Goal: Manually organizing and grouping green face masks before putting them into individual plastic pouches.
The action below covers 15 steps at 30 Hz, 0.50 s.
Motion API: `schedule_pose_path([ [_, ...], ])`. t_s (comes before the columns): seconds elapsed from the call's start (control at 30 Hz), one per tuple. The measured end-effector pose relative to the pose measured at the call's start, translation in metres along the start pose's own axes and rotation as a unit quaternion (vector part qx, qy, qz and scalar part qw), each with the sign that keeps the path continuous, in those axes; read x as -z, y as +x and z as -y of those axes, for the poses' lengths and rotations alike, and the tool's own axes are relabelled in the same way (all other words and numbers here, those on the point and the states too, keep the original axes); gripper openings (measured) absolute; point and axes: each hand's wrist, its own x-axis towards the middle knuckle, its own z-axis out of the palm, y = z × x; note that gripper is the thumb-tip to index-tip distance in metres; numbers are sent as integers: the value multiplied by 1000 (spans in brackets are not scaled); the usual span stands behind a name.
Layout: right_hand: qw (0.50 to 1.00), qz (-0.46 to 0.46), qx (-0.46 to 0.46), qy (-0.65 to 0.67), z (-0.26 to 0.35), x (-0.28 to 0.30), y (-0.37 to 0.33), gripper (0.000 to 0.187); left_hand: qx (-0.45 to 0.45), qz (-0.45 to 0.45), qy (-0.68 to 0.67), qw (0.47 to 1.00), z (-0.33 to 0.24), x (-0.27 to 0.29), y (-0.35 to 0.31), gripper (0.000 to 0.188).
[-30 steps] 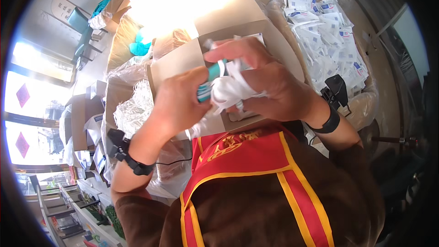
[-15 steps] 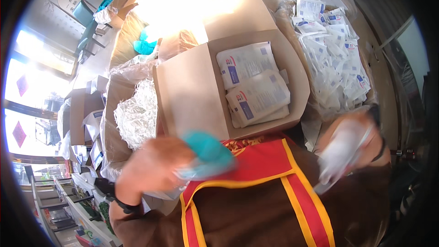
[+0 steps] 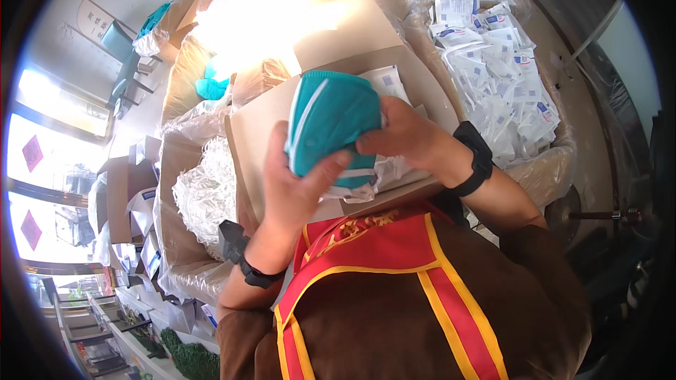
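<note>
A folded teal face mask (image 3: 331, 123) with white straps is held up over the open cardboard carton (image 3: 250, 148). My left hand (image 3: 292, 186) pinches its lower left side, thumb in front and fingers behind. My right hand (image 3: 415, 137) is closed on the right edge, thumb on the front face. Below the mask, a white printed packet (image 3: 355, 197) shows in part; whether a hand grips it too is hidden. White packets (image 3: 389, 82) lie inside the carton, mostly covered by the mask and my right hand.
On the right, a plastic-lined box holds a heap of white sachets (image 3: 493, 63). To the left, another lined box has a pile of white straps (image 3: 208, 193). Farther back lie more teal masks (image 3: 213, 84) beside a bright glare. A ladder (image 3: 91, 338) stands at lower left.
Both hands have come up and together over the carton. The mask, earlier blurred in my left hand, is now held by both. The right hand has moved left from beside the sachet box.
</note>
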Motion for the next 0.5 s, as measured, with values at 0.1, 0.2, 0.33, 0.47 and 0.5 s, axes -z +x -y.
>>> schedule_pose_path([
  [0.1, 991, -71, -93, -59, 7, 34, -5, 52, -90, 135, 66, 984, 0, 24, 4, 40],
  [0.2, 994, -79, -70, -38, 22, 43, -8, 46, -240, 61, 269, 931, -18, 38, 13, 43],
  [0.33, 998, -32, -59, -12, 27, 25, -4, 41, -500, 54, 504, 702, -44, 19, 28, 31],
  [0.47, 999, -5, -45, 2, 7, 29, 1, 40, -524, 224, 522, 635, -61, 10, 51, 20],
  [0.5, 996, -49, -65, 19, 6, 27, -3, 45, -519, 219, 515, 647, -63, 10, 55, 19],
])
